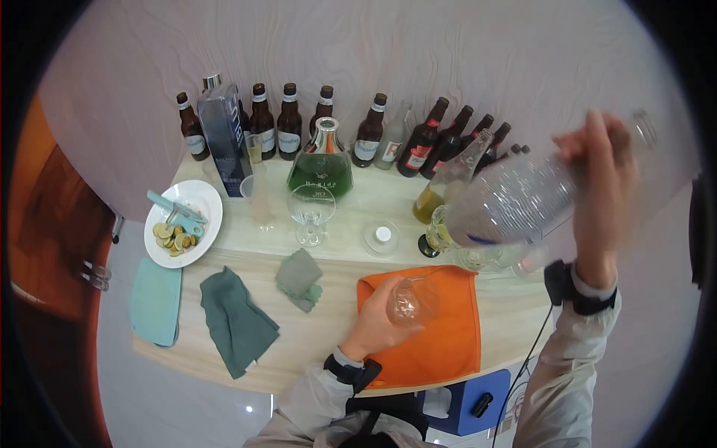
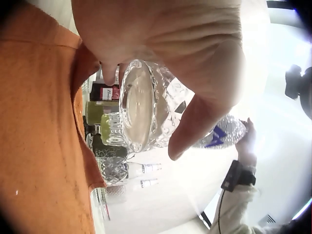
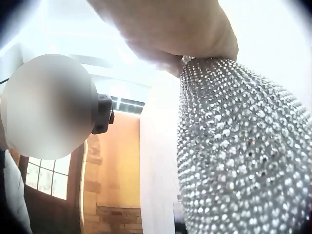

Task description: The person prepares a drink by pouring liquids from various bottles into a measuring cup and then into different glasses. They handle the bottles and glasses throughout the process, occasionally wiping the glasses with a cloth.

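Note:
My left hand (image 1: 376, 322) grips a clear cut-glass tumbler (image 1: 407, 302) over the orange cloth (image 1: 448, 336). In the left wrist view the thumb and fingers curl round the tumbler (image 2: 139, 105), its mouth facing the camera. On the right, my right hand (image 1: 601, 168) grips the neck of a large bottle (image 1: 515, 198) covered in glittering studs. The bottle leans, its broad base toward the middle of the table and its neck end up to the right. Its studded side (image 3: 243, 146) fills much of the right wrist view, below the hand (image 3: 180, 29).
Brown beer bottles (image 1: 290, 123) line the wall. A green-filled decanter (image 1: 321, 175), a tall blue-grey bottle (image 1: 224, 138) and a stemmed glass (image 1: 311, 213) stand in front. More glassware (image 1: 478, 257) sits below the raised bottle. At left are a white plate (image 1: 211, 205) with cut limes and folded cloths (image 1: 237, 321).

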`<state>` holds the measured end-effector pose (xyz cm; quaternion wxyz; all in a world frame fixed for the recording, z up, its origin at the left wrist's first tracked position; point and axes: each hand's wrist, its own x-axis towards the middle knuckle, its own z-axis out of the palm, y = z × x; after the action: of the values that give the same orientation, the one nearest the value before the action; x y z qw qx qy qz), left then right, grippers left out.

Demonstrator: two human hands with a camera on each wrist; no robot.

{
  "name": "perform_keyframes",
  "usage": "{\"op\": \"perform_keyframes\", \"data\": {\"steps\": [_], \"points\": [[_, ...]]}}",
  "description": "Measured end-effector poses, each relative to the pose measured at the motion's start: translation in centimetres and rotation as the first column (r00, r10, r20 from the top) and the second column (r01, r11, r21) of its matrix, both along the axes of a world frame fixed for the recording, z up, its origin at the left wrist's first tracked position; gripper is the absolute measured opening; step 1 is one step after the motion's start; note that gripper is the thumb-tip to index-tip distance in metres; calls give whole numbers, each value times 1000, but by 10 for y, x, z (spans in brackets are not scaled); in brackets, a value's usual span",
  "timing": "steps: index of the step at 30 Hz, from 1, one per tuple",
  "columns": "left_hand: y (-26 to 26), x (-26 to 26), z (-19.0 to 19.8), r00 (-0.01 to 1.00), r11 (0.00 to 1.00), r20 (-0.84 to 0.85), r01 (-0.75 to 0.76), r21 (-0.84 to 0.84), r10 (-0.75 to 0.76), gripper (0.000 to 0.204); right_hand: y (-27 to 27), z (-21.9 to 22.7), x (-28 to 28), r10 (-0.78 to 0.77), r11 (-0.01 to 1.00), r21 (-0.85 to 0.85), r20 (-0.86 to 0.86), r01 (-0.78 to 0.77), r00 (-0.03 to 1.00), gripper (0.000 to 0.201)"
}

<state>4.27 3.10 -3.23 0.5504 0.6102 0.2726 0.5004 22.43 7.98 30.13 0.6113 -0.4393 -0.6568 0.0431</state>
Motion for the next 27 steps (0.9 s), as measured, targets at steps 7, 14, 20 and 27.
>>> {"op": "perform_keyframes", "data": {"steps": [7, 14, 20, 27], "points": [[0, 0, 14, 999, 999, -27, -34, 0, 34, 83, 133, -81, -36, 139, 942, -277, -196, -190, 971, 24], [8, -5, 28, 997, 999, -58, -49, 6, 49, 78, 207, -162, -24, 10, 931, -342, -324, -127, 946, 27], [11, -5, 29, 984, 989, -122, -116, 93, 127, 80, 214, -179, -35, -7, 925, -370, -255, -91, 967, 30], [6, 1, 22, 960, 980, -217, -148, 130, 174, 86, 213, -180, -34, 46, 907, -403, -201, -125, 979, 43]]}}
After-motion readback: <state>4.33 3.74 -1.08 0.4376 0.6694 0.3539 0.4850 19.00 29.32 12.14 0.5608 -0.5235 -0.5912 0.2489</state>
